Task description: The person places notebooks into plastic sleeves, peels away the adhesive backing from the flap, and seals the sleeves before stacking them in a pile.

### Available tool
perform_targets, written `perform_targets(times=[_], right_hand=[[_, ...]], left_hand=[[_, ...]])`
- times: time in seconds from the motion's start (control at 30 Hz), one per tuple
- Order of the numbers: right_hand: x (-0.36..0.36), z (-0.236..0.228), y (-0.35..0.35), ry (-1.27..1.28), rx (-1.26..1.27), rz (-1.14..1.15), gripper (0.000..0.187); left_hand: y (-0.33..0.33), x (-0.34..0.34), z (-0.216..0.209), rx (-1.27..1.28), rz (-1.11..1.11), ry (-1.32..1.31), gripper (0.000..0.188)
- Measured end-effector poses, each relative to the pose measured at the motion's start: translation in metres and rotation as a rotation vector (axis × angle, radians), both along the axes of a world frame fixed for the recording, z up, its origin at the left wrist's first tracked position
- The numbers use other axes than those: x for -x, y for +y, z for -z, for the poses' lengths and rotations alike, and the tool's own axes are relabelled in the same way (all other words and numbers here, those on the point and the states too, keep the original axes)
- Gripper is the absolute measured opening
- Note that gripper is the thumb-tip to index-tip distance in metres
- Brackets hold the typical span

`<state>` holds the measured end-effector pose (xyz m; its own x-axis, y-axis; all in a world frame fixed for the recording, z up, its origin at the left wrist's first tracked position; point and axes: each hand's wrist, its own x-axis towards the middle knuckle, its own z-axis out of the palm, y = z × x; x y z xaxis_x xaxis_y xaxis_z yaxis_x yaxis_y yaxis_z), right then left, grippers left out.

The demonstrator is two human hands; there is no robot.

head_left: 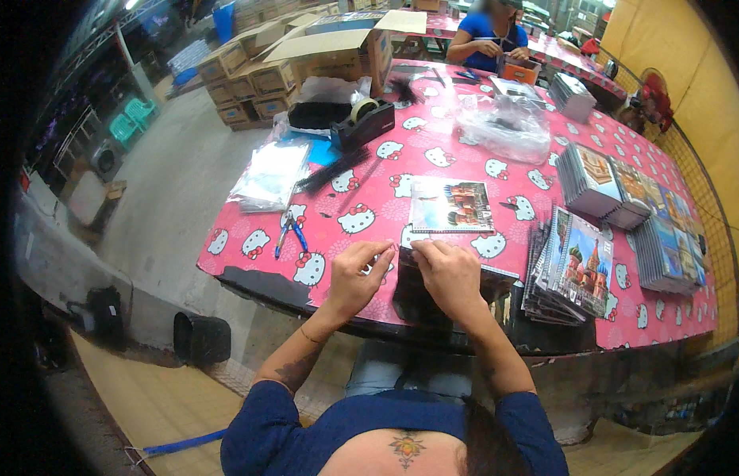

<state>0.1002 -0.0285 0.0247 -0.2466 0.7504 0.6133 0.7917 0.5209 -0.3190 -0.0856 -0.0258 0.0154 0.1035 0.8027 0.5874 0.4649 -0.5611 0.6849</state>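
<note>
My left hand point(358, 274) is closed in a pinch just left of a dark spiral-bound notebook point(497, 283); whatever thin thing its fingertips hold is too small to make out. Fingers of my right hand point(450, 276) grip the notebook's top edge near its left corner and cover part of it. Just beyond lies a spiral notebook point(450, 205) with a domed-building picture on its cover. Beside my right hand leans a loose stack of similar notebooks point(572, 266). Blue-handled pliers point(290, 232) rest to the left of my left hand.
A tape dispenser point(363, 125), black wire strands point(334, 172) and clear plastic sleeves point(270, 174) occupy the table's left side. Crumpled plastic point(504, 127) lies farther back. More notebook stacks point(588, 184) line the right. Cardboard boxes point(262, 83) stand behind; a person point(487, 40) works across the table.
</note>
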Motion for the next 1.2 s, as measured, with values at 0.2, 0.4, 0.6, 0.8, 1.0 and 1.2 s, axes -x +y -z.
perform_targets(times=[0.2,0.4,0.6,0.8,1.0,1.2], right_hand=[[-0.002,0.002,0.003,0.015,0.004,-0.005,0.012],[-0.001,-0.003,0.0,-0.005,0.04,0.001,0.012],[-0.004,-0.003,-0.001,-0.044,0.092,-0.009,0.014],[-0.022,-0.019,-0.008,-0.11,-0.013,-0.039,0.019],[-0.033,-0.02,-0.006,-0.136,0.235,-0.03,0.017],[-0.029,-0.016,-0.002,-0.126,0.178,-0.028,0.016]], left_hand=[[0.006,0.003,-0.001,-0.03,0.032,0.05,0.013],[0.014,0.009,-0.006,0.168,0.084,0.08,0.015],[0.037,0.016,-0.015,0.07,0.298,0.266,0.019],[0.036,0.011,-0.024,-0.065,0.342,0.412,0.023],[0.041,-0.008,-0.014,-0.191,0.083,0.744,0.061],[-0.012,-0.017,0.094,-0.335,-0.133,0.815,0.089]])
